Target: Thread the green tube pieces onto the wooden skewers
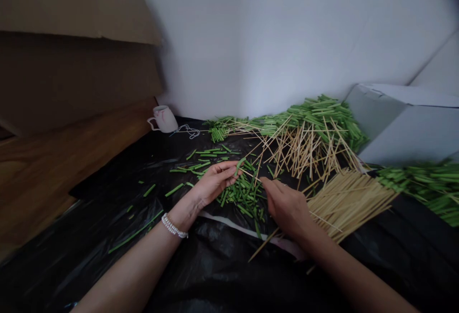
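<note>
1. Centre of the frame: the left grip [214,179] is pinched on a short, slim green stem piece [241,163]; the right grip [287,204] is clamped around a slender tan wooden stick [250,174], its far end meeting the stem; whether it pierces, I cannot tell.
2. The stick could skid off the rounded stem and prick a fingertip, being so close; an off-axis push could split the stem.
3. Loose cut green pieces [244,196], heaped mid-frame, could scatter if a wrist brushes them; the creased, glossy black plastic sheet [201,265] looks slippery.
4. Lower right: straight, matte tan wooden sticks [353,203] lie in a dense sheaf.
</note>
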The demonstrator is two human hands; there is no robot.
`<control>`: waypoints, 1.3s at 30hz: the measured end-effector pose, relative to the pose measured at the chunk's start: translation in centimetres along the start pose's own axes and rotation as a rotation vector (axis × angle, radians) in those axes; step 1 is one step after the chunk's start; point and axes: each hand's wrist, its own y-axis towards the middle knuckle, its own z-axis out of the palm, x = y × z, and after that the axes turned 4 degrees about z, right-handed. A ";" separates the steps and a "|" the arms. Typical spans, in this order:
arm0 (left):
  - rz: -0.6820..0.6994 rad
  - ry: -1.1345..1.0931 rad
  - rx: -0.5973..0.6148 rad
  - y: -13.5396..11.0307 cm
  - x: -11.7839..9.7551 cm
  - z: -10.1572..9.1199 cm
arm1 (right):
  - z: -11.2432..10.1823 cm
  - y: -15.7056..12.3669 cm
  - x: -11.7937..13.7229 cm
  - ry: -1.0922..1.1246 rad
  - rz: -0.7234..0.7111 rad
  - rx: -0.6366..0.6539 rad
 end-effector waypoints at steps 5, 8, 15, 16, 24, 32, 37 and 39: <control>-0.022 -0.026 -0.037 0.0 0.2 0.1 | -0.1 0.0 0.1 -0.014 -0.025 -0.008; -0.042 -0.048 -0.059 0.1 0.3 0.1 | -0.2 0.0 0.1 -0.011 -0.028 -0.010; -0.050 -0.086 -0.060 0.1 0.6 0.1 | 0.0 -0.1 -0.1 0.004 -0.010 -0.008; -0.050 -0.088 -0.062 0.1 0.6 0.1 | 0.0 -0.1 -0.1 0.007 -0.010 -0.005; -0.033 -0.065 -0.028 0.2 1.0 -0.4 | -0.1 -0.1 0.0 -0.005 -0.001 0.001; -0.032 -0.062 -0.086 0.0 1.2 0.3 | 0.3 -0.4 0.2 0.051 0.037 0.058; -0.053 -0.028 -0.083 -0.2 1.3 0.5 | 0.5 -0.5 0.3 0.075 0.054 0.083; -0.053 -0.013 -0.096 -0.3 1.3 0.7 | 0.5 -0.5 0.3 0.097 0.068 0.106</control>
